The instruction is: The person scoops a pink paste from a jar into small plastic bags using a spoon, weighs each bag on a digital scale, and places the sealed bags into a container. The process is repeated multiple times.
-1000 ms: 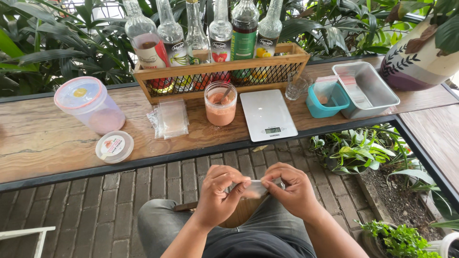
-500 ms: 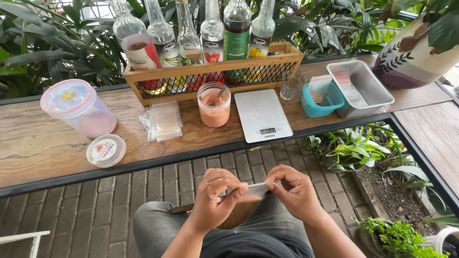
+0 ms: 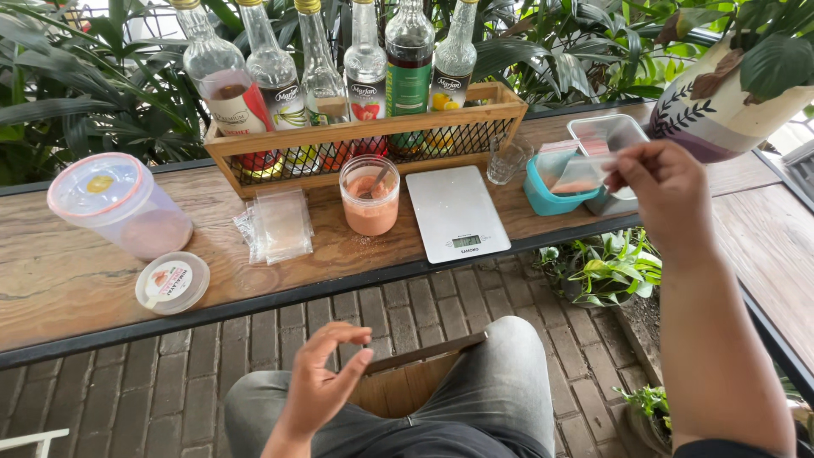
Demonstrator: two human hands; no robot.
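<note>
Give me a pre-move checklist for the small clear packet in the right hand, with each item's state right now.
1. Right hand pinches the small clear packet: ok.
2. Packet hangs over the teal tub, not past the counter edge: ok.
3. Packet sealed: cannot tell.
4. Left hand empty, above the lap: ok.
5. Scale platform bare: ok.
6. Open jar of pink powder upright with a spoon inside, away from the right hand: ok.

Right hand (image 3: pixel 666 191) outstretched, left hand (image 3: pixel 322 386) slack
</note>
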